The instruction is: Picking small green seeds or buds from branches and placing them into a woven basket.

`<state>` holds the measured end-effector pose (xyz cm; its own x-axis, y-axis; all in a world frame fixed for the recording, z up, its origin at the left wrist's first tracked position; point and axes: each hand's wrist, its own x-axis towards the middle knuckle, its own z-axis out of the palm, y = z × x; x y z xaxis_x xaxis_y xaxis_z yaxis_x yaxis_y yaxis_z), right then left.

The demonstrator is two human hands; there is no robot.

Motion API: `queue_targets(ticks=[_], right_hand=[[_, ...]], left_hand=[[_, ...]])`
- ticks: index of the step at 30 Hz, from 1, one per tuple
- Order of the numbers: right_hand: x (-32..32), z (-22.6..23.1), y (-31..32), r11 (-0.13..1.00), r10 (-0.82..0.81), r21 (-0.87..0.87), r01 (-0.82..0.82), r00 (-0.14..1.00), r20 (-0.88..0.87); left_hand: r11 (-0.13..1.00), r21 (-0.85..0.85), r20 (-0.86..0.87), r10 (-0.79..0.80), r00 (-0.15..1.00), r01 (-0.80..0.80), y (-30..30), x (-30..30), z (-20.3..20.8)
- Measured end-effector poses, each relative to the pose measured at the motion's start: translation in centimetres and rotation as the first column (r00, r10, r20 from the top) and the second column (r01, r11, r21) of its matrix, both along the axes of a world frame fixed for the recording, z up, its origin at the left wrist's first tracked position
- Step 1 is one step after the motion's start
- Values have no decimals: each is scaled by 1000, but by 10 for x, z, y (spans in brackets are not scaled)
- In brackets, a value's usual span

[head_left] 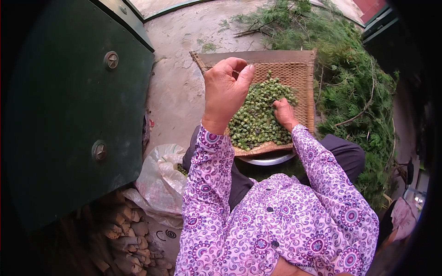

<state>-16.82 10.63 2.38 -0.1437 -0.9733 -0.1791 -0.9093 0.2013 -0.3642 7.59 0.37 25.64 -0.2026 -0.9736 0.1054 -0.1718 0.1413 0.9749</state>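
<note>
A woven wicker winnowing tray stands in front of me, its near edge resting over a metal basin. Small green knobbly seed cones are heaped on the tray. My left hand is raised above the tray's left side, thumb and fingers pinched together; whatever may be between them is too small to make out. Down at the heap's right side, my right hand has its fingers closed against the cones, with a dark bit near the fingertips. Its grip is partly hidden.
Cut evergreen branches cover the floor to the right and far right. At left stands a dark green metal door with round studs. A whitish plastic sack holding some green cones sits by my left leg, near stacked firewood.
</note>
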Motion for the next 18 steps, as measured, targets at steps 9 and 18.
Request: queue_targets(ticks=[9,18], right_hand=[[-32,38,1,794,-598,484,368,328,731],[-47,79,26,793,-542,496,355,39,839]], left_hand=[[1000,-12,-1,7,1000,-7,-1,4,3],[997,-13,46,-81,996,82,2,-11,-7]])
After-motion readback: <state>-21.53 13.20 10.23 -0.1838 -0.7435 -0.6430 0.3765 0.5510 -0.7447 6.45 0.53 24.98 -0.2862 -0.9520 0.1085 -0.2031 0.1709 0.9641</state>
